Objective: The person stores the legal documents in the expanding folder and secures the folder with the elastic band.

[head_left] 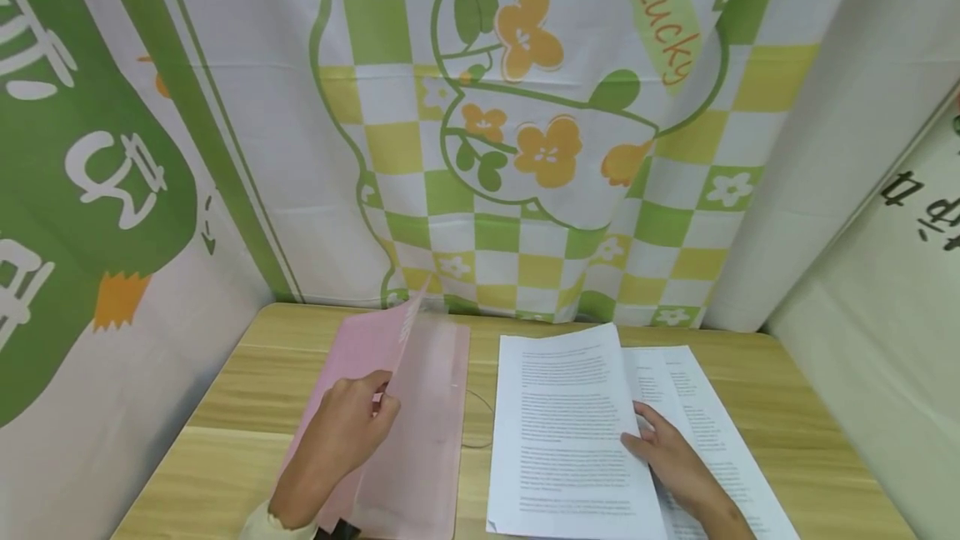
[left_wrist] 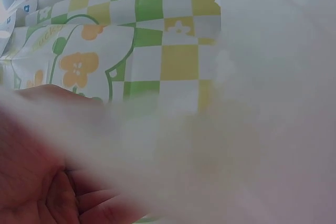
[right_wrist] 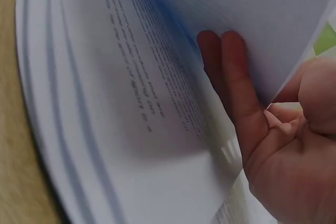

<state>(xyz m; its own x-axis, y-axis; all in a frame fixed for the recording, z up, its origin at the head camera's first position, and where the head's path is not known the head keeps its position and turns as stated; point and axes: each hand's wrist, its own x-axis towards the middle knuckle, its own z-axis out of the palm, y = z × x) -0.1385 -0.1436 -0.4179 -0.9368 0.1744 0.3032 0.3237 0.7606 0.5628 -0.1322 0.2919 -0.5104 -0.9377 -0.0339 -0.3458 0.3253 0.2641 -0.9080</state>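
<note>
A pink translucent folder (head_left: 438, 432) lies on the left of the table, its cover (head_left: 367, 340) raised at an angle. My left hand (head_left: 341, 427) pinches the edge of that cover between thumb and fingers. A blurred pale sheet fills much of the left wrist view, partly in front of the left hand (left_wrist: 37, 166). To the right is a printed sheet (head_left: 570, 432), its right edge lifted by my right hand (head_left: 675, 465), thumb on top and fingers underneath. More printed pages (head_left: 720, 423) lie beneath it, fanned to the right. The right wrist view shows the right hand (right_wrist: 283, 140) gripping the lifted paper.
Both hands work over a wood-grain table (head_left: 232, 407). A thin dark cord or line (head_left: 480, 445) shows between folder and papers. A patterned curtain (head_left: 525, 148) hangs behind the table's back edge, and more fabric encloses the left and right sides.
</note>
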